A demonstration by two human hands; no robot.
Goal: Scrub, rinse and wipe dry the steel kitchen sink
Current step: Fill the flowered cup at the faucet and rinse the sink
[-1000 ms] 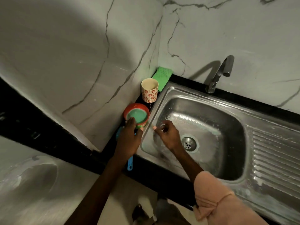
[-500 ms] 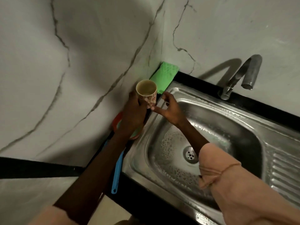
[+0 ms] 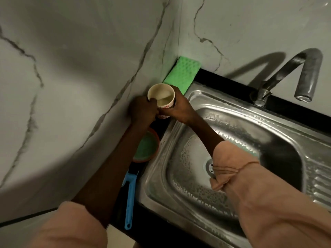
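- The stainless steel kitchen sink (image 3: 188,199) sits in a black counter (image 3: 223,79) at the wall corner; its basin is filmed with soapy foam around the drain.
- Just beside the sink's left rim, the small paper cup with a red flower print (image 3: 161,97) is lifted off the counter, holding some pale liquid.
- The left hand (image 3: 141,109) curls around the cup's left side, thumb at the rim, as it did half a second ago.
- The right hand (image 3: 180,108), which then only reached toward the cup with spread fingers, now wraps the cup's right side, so both hands grasp it.
- Below the cup, a red round tub of green paste (image 3: 148,147) shows more than before.
- A blue plastic handle (image 3: 129,199) lies along the counter edge.
- A green sponge cloth (image 3: 182,74) leans in the corner; the curved steel tap (image 3: 295,74) rises behind the sink.
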